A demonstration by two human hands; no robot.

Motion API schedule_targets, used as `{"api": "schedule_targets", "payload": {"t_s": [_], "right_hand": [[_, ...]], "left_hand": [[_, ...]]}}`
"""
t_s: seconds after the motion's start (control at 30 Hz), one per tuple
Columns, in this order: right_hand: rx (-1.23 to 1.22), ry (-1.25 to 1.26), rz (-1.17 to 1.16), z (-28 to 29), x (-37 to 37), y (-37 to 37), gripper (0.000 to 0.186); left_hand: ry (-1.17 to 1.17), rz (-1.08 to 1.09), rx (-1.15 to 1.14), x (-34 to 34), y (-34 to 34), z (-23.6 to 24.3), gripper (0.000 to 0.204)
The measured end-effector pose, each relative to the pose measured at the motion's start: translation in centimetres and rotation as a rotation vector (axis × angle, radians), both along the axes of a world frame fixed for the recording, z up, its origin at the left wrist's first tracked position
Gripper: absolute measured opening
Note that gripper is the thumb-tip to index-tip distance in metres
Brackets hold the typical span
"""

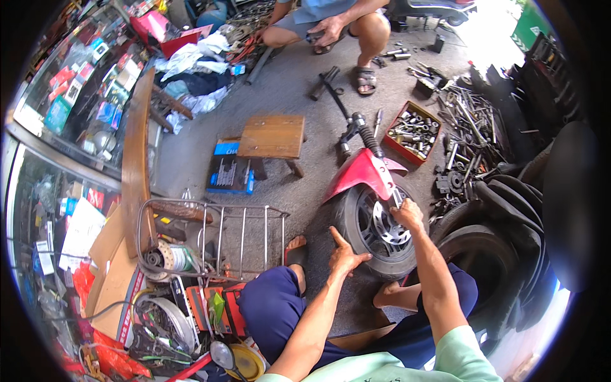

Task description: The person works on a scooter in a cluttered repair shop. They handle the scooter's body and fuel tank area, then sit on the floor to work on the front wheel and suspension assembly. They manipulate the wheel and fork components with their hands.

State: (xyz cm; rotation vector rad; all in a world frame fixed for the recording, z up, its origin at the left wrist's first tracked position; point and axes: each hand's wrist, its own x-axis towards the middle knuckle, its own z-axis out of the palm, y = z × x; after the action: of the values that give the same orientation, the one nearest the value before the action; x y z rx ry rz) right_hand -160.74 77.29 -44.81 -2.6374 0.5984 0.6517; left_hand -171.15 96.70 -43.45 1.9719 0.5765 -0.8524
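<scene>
A scooter front wheel [382, 223] with a black tyre stands tilted between my legs. Over it sits a red mudguard [366, 173], with a fork and black spring [368, 137] rising beyond. My left hand [345, 258] rests against the near left of the tyre, index finger and thumb stretched apart. At the wheel's right side, my right hand [410, 215] is closed around the silver lower fork leg [398, 196], next to the brake disc [385, 224]. Its fingertips are partly hidden.
Beyond the wheel is a red box [410, 153] of sockets; loose tools [471, 127] lie right. Black tyres [490, 245] stack beside my right leg. A wooden stool [272, 135], blue box [230, 174] and metal rack [245, 235] stand left. Another person [331, 25] squats ahead.
</scene>
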Motion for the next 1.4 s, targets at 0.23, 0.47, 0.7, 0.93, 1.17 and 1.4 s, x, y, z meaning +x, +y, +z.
{"api": "schedule_targets", "payload": {"t_s": [0.23,0.47,0.7,0.93,1.17,1.4], "right_hand": [[0.15,-0.054,-0.171,-1.9,-0.7,-1.5,0.054],[0.108,-0.104,-0.096,-0.6,-1.8,0.0,0.057],[0.137,-0.133,-0.028,-3.1,-2.0,-0.2,0.063],[0.15,-0.08,-0.002,-3.6,-1.5,-0.4,0.06],[0.031,-0.037,0.072,-2.9,-1.5,-0.3,0.069],[0.014,0.016,0.064,-3.1,-1.3,-0.1,0.077]], "left_hand": [[-0.074,-0.015,-0.002,0.0,-0.5,-0.4,0.134],[-0.023,-0.024,-0.015,0.0,0.1,-0.5,0.135],[-0.075,-0.037,-0.012,-0.1,0.0,-1.1,0.138],[-0.063,-0.031,-0.017,-0.2,0.1,-1.8,0.14],[0.022,-0.092,0.008,0.3,0.2,-0.8,0.139],[0.225,-0.253,0.261,2.0,-0.6,0.7,0.139]]}}
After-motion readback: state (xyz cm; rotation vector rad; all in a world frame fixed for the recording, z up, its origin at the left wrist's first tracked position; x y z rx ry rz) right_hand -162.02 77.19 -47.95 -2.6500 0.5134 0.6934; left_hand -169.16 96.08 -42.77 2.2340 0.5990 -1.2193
